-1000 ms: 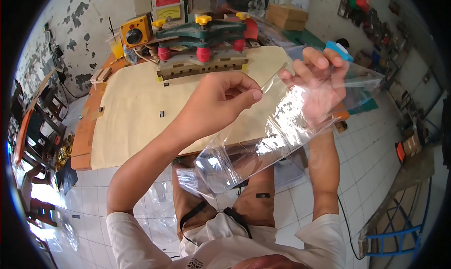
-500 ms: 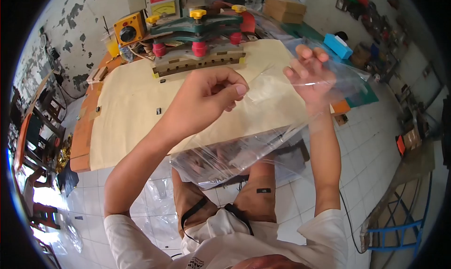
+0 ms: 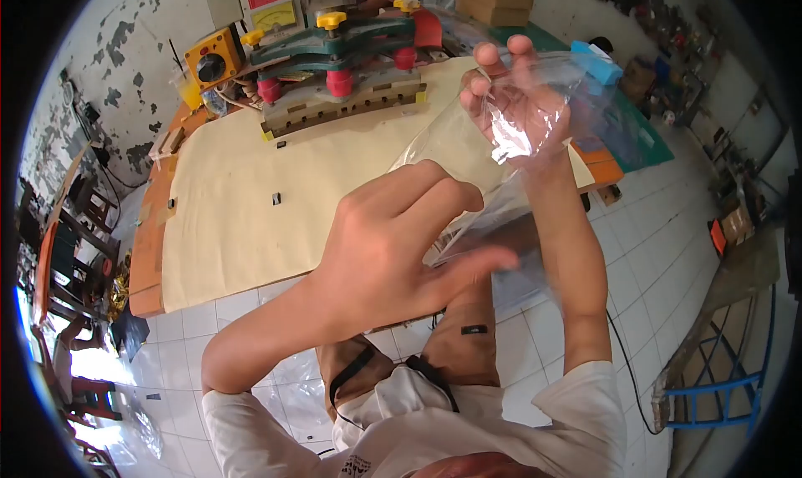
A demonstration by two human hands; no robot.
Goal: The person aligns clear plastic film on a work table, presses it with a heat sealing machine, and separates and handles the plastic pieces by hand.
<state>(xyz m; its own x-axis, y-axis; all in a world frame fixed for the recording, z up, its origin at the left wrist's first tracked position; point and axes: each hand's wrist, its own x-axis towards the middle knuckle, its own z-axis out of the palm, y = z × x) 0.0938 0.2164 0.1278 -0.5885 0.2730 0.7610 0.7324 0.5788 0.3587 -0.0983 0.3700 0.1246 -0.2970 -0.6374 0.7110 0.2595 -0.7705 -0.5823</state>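
Note:
A clear plastic sheet (image 3: pixel 439 136) stretches across the right part of the table and drapes down in front of its edge. My right hand (image 3: pixel 522 102) is raised, palm toward me, with its fingers spread and bent; the film lies over the palm and reflects light there. My left hand (image 3: pixel 393 244) is lower and closer to me, beside the film. Its thumb points right, well apart from the curled fingers, and nothing shows between them. The hand hides part of the sheet's lower portion.
Cream paper covers the wooden table (image 3: pixel 149 265). At its back stands a press (image 3: pixel 338 48) with yellow knobs, beside an orange control box (image 3: pixel 213 58). A blue block (image 3: pixel 597 62) and cardboard boxes (image 3: pixel 493 6) are farther right. A blue metal frame (image 3: pixel 718 386) stands on the floor.
My left hand has come down toward me and its thumb has parted from the fingers, where before they were pinched. My right hand has moved up and left, with the film shifting over its palm.

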